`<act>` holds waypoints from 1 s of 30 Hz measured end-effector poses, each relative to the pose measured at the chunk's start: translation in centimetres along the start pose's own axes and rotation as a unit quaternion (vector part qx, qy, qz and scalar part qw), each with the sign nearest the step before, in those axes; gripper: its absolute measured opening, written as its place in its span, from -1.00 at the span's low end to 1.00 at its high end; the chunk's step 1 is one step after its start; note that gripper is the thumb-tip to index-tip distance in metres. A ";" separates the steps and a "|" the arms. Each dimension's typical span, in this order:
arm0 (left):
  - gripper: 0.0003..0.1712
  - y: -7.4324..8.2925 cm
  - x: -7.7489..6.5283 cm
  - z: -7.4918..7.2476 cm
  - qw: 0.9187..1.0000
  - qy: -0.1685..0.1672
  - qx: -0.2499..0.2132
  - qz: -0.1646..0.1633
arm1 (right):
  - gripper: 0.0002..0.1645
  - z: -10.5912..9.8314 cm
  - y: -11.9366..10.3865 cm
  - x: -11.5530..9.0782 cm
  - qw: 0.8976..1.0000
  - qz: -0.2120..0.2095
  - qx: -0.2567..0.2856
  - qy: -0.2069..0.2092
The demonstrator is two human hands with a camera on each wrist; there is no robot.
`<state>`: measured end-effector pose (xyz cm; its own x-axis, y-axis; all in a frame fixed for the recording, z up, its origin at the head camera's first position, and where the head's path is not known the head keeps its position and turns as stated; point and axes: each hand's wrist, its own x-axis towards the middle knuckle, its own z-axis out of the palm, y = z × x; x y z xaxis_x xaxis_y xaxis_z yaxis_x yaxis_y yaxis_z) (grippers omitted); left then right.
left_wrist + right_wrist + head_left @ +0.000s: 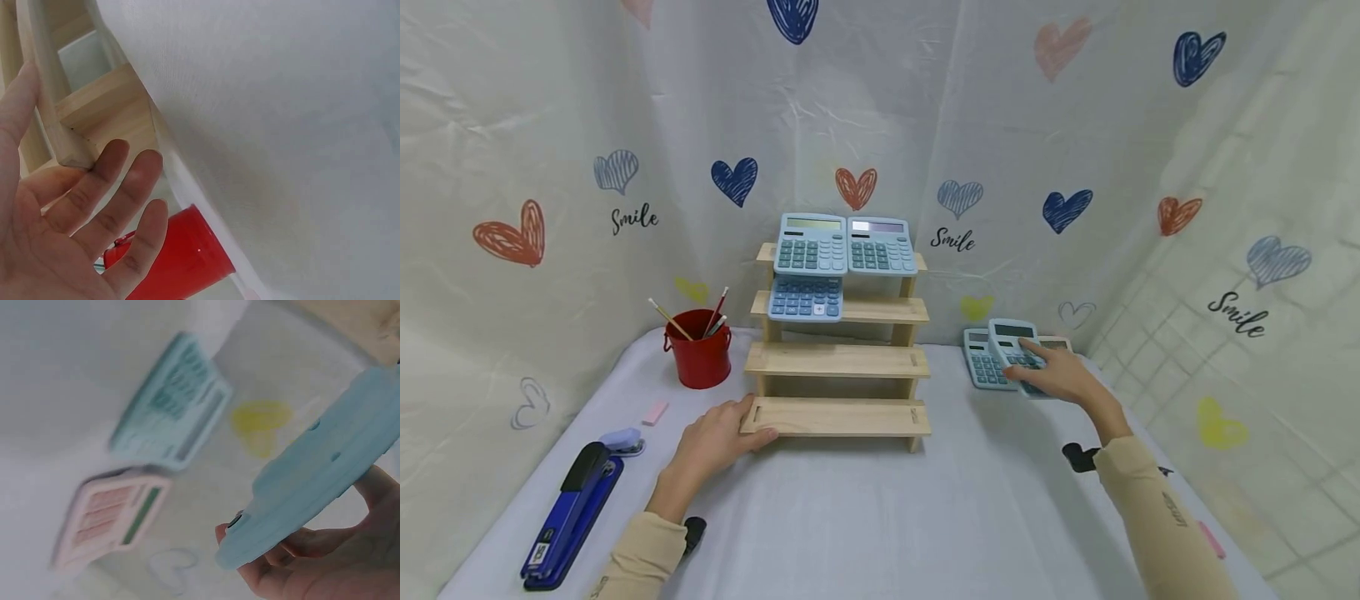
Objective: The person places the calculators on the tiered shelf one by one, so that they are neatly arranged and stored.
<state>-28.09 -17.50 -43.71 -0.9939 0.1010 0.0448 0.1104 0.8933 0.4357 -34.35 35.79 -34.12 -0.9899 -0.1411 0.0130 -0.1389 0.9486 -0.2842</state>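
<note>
A light blue calculator (1011, 343) is held up by my right hand (1063, 377), thumb on one side and fingers on the other; its underside faces the right wrist camera. Behind it, a second light blue calculator (985, 367) lies on the table, beside a pink calculator (103, 515). My left hand (715, 437) pinches the left end of the lowest shelf of a wooden tiered rack (838, 360), with the other fingers spread loosely. On the rack's top tier stand two light blue calculators (811, 244) side by side. Another blue calculator (807, 300) sits at the left of the tier below.
A red bucket (702, 358) with pencils stands left of the rack. Nearer on the left are a pink eraser (655, 412), a small light-blue stapler (622, 441) and a large blue stapler (572, 517). A patterned curtain (880, 100) hangs behind the white-covered table (865, 525).
</note>
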 end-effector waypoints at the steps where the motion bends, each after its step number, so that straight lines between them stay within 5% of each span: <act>1: 0.07 0.0 0.0 0.0 1.000 0.000 0.000 0.000 | 0.09 -0.3 -1.0 0.0 1.000 -0.008 0.005 0.001; 16: 0.08 -0.1 0.1 0.0 1.000 -0.006 -0.002 0.002 | 0.02 -1.8 -14.5 1.6 0.992 -0.120 -0.024 0.024; 22: 0.07 -0.1 0.0 0.2 1.000 -0.008 0.001 0.004 | 0.02 -0.9 -17.4 2.9 0.989 -0.138 -0.052 0.021; 30: 0.05 0.1 0.0 -0.1 1.000 -0.005 -0.001 -0.002 | 0.12 0.1 -19.4 5.9 0.993 -0.105 -0.053 0.024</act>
<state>-28.10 -17.47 -43.63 -0.9943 0.1015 0.0336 0.1060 0.8931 0.4371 -37.53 16.55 -28.62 -0.9389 -0.3268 0.1079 -0.3413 0.9247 -0.1685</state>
